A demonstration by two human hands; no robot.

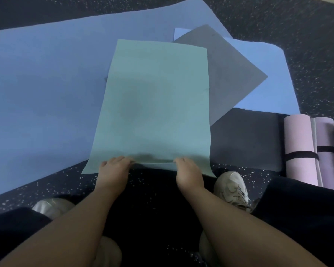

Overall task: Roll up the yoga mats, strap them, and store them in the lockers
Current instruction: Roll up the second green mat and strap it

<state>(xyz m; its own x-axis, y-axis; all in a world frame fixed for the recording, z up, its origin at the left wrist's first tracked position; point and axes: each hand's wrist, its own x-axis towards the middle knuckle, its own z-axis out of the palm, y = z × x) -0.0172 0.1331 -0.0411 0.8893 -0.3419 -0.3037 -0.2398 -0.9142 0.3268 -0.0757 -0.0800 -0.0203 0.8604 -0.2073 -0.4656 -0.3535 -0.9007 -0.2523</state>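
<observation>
A pale green yoga mat (154, 105) lies flat in front of me on top of the others. My left hand (114, 168) and my right hand (187, 170) both grip its near edge, fingers curled over it, a hand's width apart. Under it lie a grey mat (231, 78), a large blue mat (42, 89), a lighter blue mat (264, 81) and a dark mat (245, 139). At the right lie two rolled mats, a pink one (299, 149) and a purple one (326, 151), each with a black strap (301, 156) around it.
The floor (307, 35) is dark speckled rubber. My shoes (231, 187) and dark-clad knees sit close behind the green mat's near edge. No lockers are in view.
</observation>
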